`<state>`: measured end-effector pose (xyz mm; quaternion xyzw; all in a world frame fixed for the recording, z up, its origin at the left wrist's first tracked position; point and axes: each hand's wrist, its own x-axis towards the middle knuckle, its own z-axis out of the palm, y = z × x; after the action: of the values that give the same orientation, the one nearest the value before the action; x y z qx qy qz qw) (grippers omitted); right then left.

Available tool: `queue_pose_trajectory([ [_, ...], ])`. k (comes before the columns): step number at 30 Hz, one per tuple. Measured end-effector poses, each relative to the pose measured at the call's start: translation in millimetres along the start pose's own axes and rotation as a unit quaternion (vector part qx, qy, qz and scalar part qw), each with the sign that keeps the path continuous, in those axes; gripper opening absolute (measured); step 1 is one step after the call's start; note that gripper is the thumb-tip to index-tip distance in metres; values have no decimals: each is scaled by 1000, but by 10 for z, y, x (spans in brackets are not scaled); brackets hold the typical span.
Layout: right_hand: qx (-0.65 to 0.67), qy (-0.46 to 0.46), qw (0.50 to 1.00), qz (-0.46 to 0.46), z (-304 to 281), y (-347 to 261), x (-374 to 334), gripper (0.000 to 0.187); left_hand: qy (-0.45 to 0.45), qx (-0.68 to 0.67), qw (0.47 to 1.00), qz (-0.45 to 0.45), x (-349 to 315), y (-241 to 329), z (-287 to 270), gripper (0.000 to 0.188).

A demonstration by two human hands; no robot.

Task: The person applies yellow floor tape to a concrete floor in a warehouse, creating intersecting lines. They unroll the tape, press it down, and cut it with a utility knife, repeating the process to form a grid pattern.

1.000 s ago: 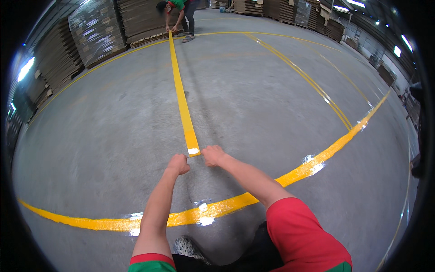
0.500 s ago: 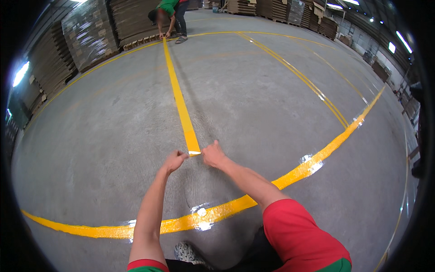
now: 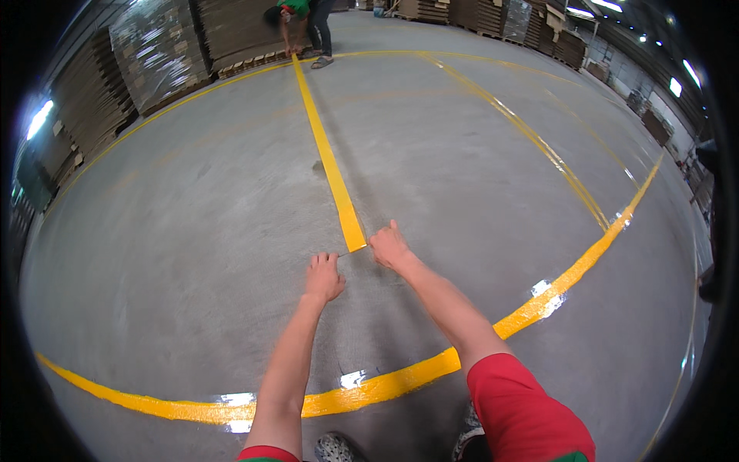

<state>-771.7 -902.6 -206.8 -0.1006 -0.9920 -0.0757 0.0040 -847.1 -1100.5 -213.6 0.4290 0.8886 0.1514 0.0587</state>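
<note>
The yellow strip (image 3: 327, 158) runs in a straight line from the wearer's hands to a co-worker (image 3: 319, 27) bent over its far end. A faint shadow on the grey floor (image 3: 192, 231) to its right suggests that the span is raised. Support at both ends appears to keep the strip taut and straight.

The left hand (image 3: 325, 279) is narrow, fingers bent, just left of the near end. The right hand (image 3: 389, 246) is curled at the near right corner, one digit raised. From here the fingertips are too small to read; I cannot tell whether either hand pinches the strip. Placing one hand at each side of the end probably holds its width level.

Both forearms reach over the yellow floor line (image 3: 392, 385), with the patterned shoe (image 3: 336, 448) behind it, apparently so that the body stays clear of the span.
</note>
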Motion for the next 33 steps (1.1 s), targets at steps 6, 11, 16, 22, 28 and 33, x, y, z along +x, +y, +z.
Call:
queue_pose_trajectory([
  [6, 41, -94, 993, -64, 420, -467, -368, 15, -171, 20, 985, 24, -200, -240, 399, 36],
  [11, 175, -71, 982, -14, 955, -866, -1194, 13, -154, -64, 986, -10, -1037, -170, 851, 32],
  [16, 194, -64, 978, -32, 999, -1022, -1640, 10, -233, -72, 970, -19, -1385, -50, 767, 37],
  [22, 170, -120, 977, -52, 667, -986, -1842, 10, -326, -79, 942, -19, -1436, 118, 524, 38],
  [28, 141, -153, 974, -89, 500, -1080, -2034, 15, -350, -83, 933, -5, -1799, 189, 496, 39],
  [33, 176, -192, 962, -85, 413, -1238, -2290, 18, -373, -102, 922, -2, -2088, 189, 490, 38],
])
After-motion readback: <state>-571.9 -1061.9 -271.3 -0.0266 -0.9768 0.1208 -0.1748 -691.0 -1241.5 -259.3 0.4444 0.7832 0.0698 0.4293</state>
